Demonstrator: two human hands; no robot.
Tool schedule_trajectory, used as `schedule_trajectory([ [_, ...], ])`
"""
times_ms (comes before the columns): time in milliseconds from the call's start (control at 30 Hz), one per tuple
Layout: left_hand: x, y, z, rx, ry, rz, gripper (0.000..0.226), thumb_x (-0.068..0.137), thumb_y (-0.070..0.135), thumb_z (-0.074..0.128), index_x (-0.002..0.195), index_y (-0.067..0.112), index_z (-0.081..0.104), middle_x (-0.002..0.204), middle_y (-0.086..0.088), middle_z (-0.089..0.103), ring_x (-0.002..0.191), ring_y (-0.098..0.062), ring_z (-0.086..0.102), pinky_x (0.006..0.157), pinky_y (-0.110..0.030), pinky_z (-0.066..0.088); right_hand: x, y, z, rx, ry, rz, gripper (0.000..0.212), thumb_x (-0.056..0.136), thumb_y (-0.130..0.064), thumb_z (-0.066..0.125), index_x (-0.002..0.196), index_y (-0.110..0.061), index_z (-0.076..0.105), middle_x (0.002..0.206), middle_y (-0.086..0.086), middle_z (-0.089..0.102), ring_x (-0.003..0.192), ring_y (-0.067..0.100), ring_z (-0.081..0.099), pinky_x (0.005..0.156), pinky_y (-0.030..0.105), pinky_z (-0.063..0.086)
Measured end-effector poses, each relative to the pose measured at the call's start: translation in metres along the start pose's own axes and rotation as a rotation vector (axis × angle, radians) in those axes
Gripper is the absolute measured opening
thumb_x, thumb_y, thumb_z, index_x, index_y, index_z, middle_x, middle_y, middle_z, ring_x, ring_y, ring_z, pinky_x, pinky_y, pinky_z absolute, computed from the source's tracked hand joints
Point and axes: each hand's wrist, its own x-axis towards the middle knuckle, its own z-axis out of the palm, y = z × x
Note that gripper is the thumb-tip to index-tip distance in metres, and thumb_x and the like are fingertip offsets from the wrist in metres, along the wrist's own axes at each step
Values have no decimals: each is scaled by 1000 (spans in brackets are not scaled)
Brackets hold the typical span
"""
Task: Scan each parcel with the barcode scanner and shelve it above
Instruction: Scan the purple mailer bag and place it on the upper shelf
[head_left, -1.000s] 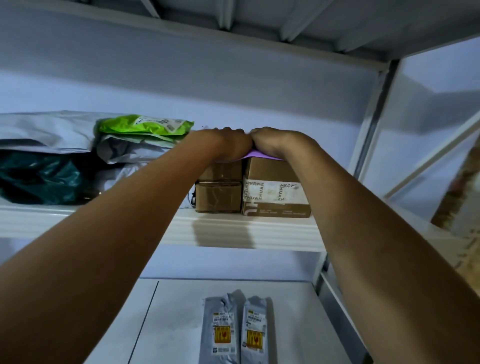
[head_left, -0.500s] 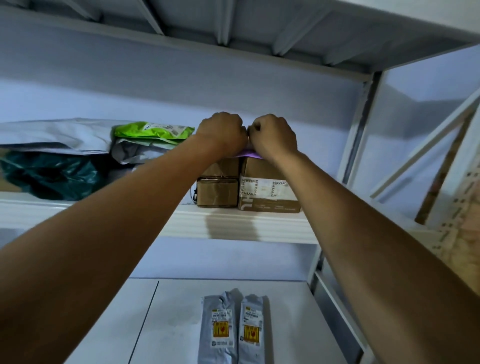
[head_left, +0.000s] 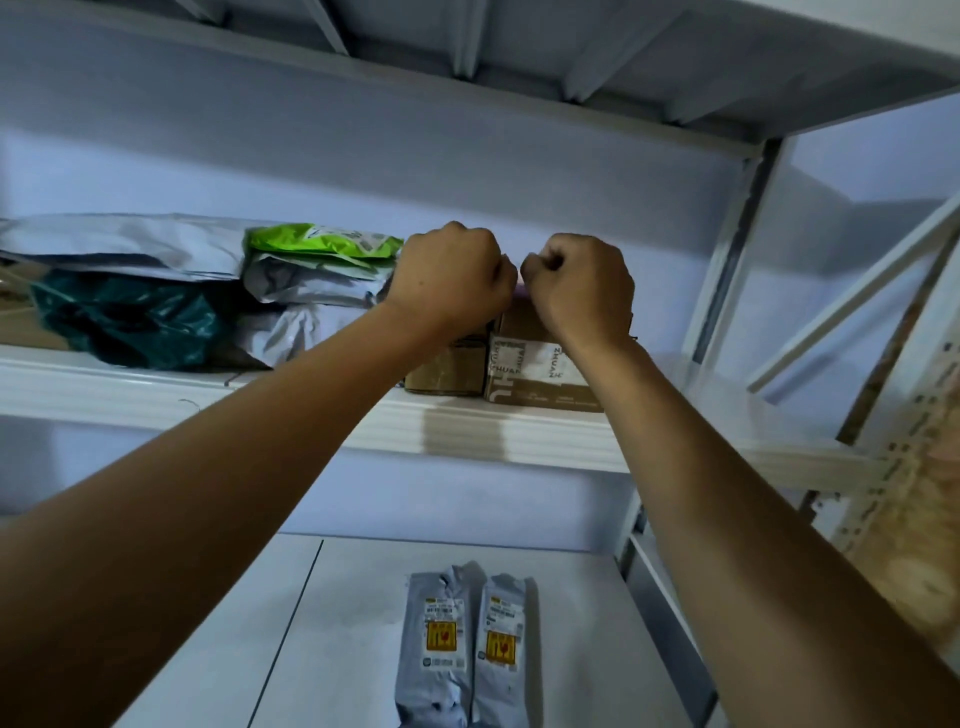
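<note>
Both hands are sitting higher than before, and less of the purple parcel (head_left: 521, 291) is showing. Left hand (head_left: 452, 278) and right hand (head_left: 579, 283) are curling into fists, knuckles almost touching, up at the shelf (head_left: 311, 410). Only a thin bit of the parcel is peeking out between them, on top of the big box (head_left: 535, 364). I cannot tell if the fingers are pinching it. Two grey parcels (head_left: 441, 639) are lying side by side on the bench (head_left: 363, 623) below.
</note>
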Motion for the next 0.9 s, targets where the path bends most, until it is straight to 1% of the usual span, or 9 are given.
schedule_trajectory([
  [200,-36,10,10,15,38,72,37,96,27,53,61,14,53,67,-15,64,66,-37,62,54,-31,21,-33,0,3,27,132,-45,34,78,-26,54,55,-16,31,48,-2,29,51,18,34,49,28,22],
  [300,-47,15,16,-36,72,142,16,72,19,62,57,14,61,52,-11,61,42,-34,58,52,-23,24,-46,2,10,73,146,-109,30,79,-31,48,54,-19,36,48,-4,38,49,19,39,51,31,19],
  [333,-49,15,20,-44,89,153,13,71,22,60,63,13,66,56,-11,64,46,-36,60,51,-25,28,-51,5,13,87,156,-119,28,79,-32,47,54,-20,38,49,-1,43,50,20,41,52,30,20],
  [400,-59,16,31,-70,-7,139,31,79,32,50,75,10,71,70,-15,69,62,-41,66,55,-32,36,-63,15,19,87,181,-115,28,78,-29,51,55,-20,37,49,4,49,49,23,44,53,28,21],
  [467,-72,13,49,-51,-53,119,39,84,36,46,73,8,70,72,-17,70,67,-42,66,57,-32,35,-81,27,27,52,208,-141,29,77,-26,54,54,-18,39,49,6,52,47,27,49,51,26,21],
  [633,-108,16,72,-60,85,150,34,78,30,53,49,13,61,41,-8,54,31,-30,51,49,-20,28,-125,50,38,89,224,-179,31,81,-20,54,51,-17,46,47,0,50,46,14,32,54,26,15],
  [700,-119,19,81,-58,168,161,35,81,28,51,50,14,61,41,-7,54,30,-28,48,49,-20,25,-132,54,37,128,250,-198,34,82,-16,58,54,-22,40,48,-3,44,51,12,28,55,27,16],
  [833,-145,20,91,-15,265,203,36,85,21,50,49,23,44,35,-3,42,30,-24,26,54,-20,17,-150,58,41,108,273,-319,37,84,-10,59,53,-14,41,48,5,43,47,25,34,55,30,22],
  [900,-162,15,103,-61,270,270,39,88,20,48,49,22,41,35,-3,39,30,-23,27,53,-20,17,-171,66,47,74,259,-364,37,85,-8,61,54,-14,41,49,5,42,49,27,35,56,31,22],
])
